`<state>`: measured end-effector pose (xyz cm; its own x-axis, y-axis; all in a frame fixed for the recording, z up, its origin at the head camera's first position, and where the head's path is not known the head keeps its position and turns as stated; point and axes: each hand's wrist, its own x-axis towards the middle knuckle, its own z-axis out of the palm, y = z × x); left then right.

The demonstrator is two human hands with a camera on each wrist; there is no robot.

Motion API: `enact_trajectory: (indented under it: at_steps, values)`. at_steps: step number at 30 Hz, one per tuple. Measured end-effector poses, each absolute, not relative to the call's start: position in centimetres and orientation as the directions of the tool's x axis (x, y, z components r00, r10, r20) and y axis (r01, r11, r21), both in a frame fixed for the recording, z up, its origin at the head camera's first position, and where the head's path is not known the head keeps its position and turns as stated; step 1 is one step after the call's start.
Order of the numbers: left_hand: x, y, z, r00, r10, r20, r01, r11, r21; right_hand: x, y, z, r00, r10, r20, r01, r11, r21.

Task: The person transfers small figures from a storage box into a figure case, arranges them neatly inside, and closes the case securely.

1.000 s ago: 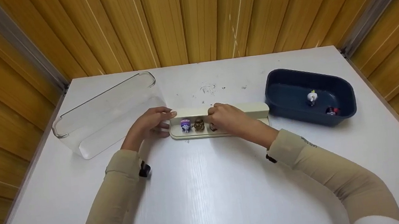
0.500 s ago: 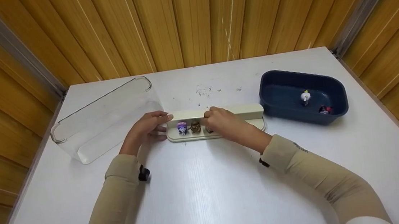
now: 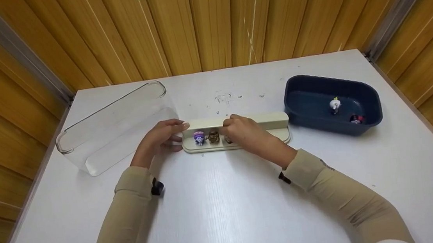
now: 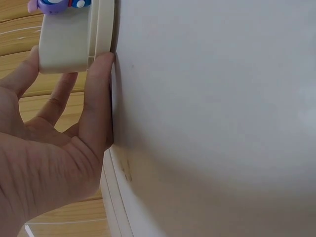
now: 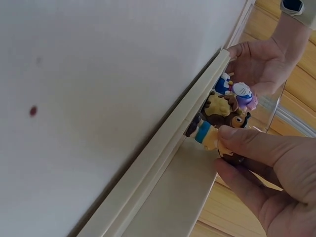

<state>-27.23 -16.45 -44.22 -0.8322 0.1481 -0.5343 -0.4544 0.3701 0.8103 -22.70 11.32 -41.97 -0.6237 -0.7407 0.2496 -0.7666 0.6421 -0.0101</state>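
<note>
A long cream display stand (image 3: 267,118) with a raised back step lies mid-table in the head view. My left hand (image 3: 160,137) holds its left end, thumb on the step and fingers at the end wall. A purple and blue figurine (image 3: 199,138) stands leftmost on the lower ledge, beside a brown figurine (image 3: 213,137). To the right of these, my right hand (image 5: 266,168) pinches a small tan figurine with a blue band (image 5: 207,136) between thumb and fingers, its base end right at the ledge. The head view shows only a sliver of it.
At left lies a clear plastic cover (image 3: 114,122), its near corner close to my left hand. On the right stands a dark blue bin (image 3: 298,110) holding a white figurine (image 3: 335,104) and a red and dark one (image 3: 356,119). Wood-look panels (image 3: 208,28) rise behind the table.
The head view shifts slightly. Both hands keep their places on the stand and the tan figurine; the other figurines stay where they were.
</note>
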Motion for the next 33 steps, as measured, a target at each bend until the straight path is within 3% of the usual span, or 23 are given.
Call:
enact_trajectory:
  at_steps: [18, 27, 33]
  values:
    - [-27.3, -16.9, -44.2, -0.843, 0.140, -0.519, -0.444, 0.365, 0.818, -23.1, 11.1, -42.3, -0.639, -0.708, 0.300, -0.748, 0.664, -0.027]
    - [-27.6, -16.8, -44.3, -0.838, 0.142, -0.527, -0.446, 0.378, 0.811, -23.3, 11.5, -42.3, -0.668, -0.699, 0.256, -0.738, 0.666, -0.106]
    - [-27.4, -16.6, -44.5, -0.840, 0.156, -0.519, -0.436, 0.376, 0.818, -23.0, 12.8, -42.2, -0.640, -0.725, 0.254, -0.768, 0.619, -0.166]
